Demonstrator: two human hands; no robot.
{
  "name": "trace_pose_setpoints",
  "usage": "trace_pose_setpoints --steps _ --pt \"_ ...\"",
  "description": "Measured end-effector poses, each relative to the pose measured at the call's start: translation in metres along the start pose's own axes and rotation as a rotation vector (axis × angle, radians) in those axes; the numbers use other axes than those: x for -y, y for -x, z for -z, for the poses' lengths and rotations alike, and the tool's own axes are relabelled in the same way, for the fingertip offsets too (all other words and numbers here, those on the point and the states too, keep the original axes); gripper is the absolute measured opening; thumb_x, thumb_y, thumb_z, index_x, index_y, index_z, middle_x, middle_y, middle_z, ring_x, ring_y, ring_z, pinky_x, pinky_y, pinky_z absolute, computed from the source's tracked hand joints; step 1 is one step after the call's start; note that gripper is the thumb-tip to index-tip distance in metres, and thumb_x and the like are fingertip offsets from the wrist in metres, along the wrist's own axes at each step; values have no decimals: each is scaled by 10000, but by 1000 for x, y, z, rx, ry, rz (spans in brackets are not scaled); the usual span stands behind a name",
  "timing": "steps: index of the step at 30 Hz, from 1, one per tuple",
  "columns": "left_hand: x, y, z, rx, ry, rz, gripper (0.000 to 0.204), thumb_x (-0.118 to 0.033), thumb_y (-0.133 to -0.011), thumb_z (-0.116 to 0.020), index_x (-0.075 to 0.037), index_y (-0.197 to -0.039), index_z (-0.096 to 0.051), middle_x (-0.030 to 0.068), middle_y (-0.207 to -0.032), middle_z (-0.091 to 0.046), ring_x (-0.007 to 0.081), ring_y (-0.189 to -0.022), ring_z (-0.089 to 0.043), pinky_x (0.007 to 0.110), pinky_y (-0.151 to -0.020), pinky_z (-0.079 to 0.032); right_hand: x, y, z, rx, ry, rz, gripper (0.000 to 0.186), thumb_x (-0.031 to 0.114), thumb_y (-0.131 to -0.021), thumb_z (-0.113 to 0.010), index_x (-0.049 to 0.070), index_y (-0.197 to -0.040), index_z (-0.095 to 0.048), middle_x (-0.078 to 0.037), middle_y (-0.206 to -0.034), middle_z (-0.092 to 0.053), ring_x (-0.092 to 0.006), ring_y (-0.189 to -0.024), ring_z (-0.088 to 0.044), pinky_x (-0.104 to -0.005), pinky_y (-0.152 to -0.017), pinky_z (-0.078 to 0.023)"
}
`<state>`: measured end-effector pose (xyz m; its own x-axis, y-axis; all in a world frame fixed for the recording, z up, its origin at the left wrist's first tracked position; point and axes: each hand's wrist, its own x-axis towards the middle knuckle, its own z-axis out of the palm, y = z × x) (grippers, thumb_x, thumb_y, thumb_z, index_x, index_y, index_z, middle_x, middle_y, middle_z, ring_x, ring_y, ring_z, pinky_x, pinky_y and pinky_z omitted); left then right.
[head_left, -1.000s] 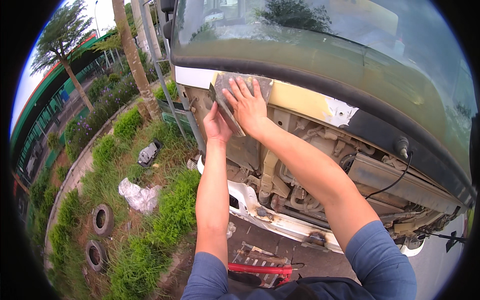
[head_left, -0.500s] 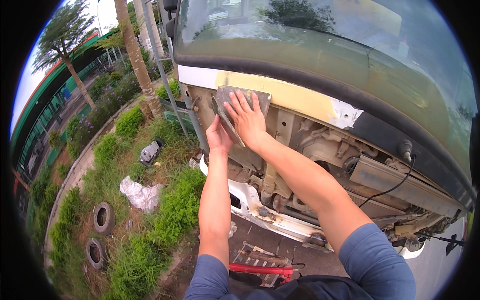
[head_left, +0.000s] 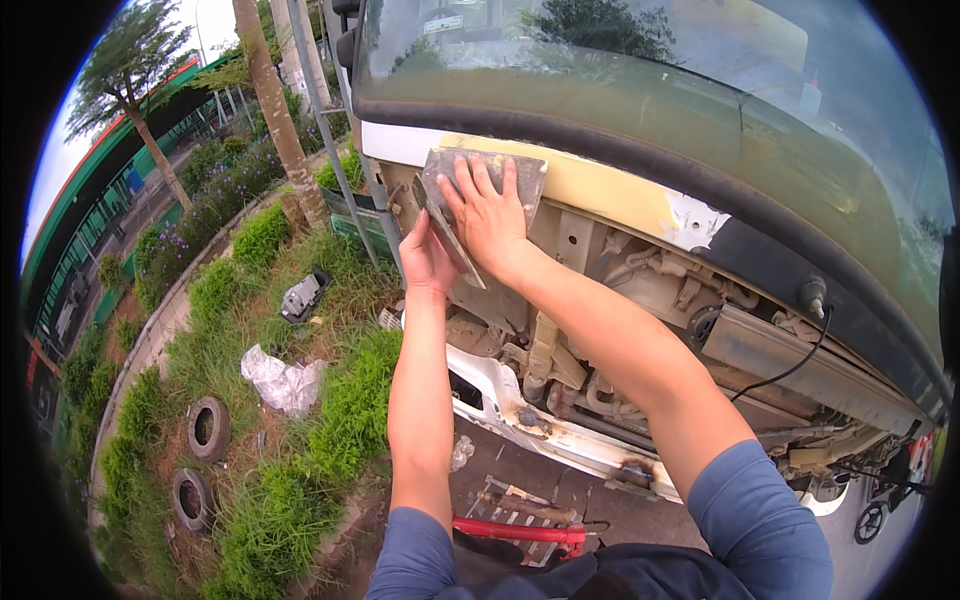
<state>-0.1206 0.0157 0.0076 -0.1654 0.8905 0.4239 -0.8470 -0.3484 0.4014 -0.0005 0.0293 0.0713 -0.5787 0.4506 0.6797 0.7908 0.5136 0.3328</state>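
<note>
My right hand [head_left: 490, 222] lies with spread fingers over the face of a grey flat plate [head_left: 530, 180], its thumb out of sight. The upper edge of that plate rests along the yellow-coated panel [head_left: 590, 190] below the windscreen, and a light smear marks its corner. Close by on the left, my left hand [head_left: 428, 258] is closed on a second thin grey plate [head_left: 450, 235], seen nearly edge-on. Its fingers are mostly hidden behind this plate. Whether the two plates touch cannot be made out.
The vehicle's open front shows pipes and brackets [head_left: 640, 270] over a white, rust-marked bumper [head_left: 530, 415]. A black cable [head_left: 790, 375] hangs at right. Below are a red bar [head_left: 520, 530] and a metal frame. Tyres [head_left: 208, 430] and crumpled plastic [head_left: 280, 380] lie on the grass.
Both hands and both plates have shifted slightly up and left in view, the right-hand plate now higher over the yellow strip. A wheel has come into sight at far right.
</note>
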Motion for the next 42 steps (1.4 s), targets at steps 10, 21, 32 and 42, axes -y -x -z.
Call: trace_pose_setpoints --steps 10,21,32,42 --pt "-16 -17 -14 -4 -21 23 242 -244 -1003 -478 -64 -998 -640 91 -1130 -662 237 -1126 -579 390 -1032 -399 2 -25 1 95 77 3 571 301 -958 -436 89 -1484 -368 -150 -1523 -310 -323 -1438 -246 -671 -1124 -162" --pt "-19 -9 23 190 56 98 222 -283 -1004 -482 -77 -963 -555 95 -1165 -611 280 -1203 -498 440 -1048 -369 12 -23 -6 161 131 54 716 278 -879 -582 104 -1517 -309 -139 -1555 -265 -328 -1433 -259 -666 -1109 -207" --pt "-8 -8 22 287 155 82 239 -316 -991 -490 -97 -901 -525 108 -1269 -497 328 -1305 -416 549 -1066 -320 1 -25 -3 197 171 31 797 324 -828 -647 116 -1519 -310 -159 -1544 -277 -393 -1408 -272 -688 -1063 -256" --pt "-4 -14 30 137 127 113 246 -315 -1007 -473 -94 -943 -562 110 -1235 -556 325 -1268 -460 502 -1055 -344 0 -24 -24 163 193 9 770 329 -830 -625 144 -1514 -323 -135 -1547 -272 -371 -1426 -226 -672 -1083 -206"
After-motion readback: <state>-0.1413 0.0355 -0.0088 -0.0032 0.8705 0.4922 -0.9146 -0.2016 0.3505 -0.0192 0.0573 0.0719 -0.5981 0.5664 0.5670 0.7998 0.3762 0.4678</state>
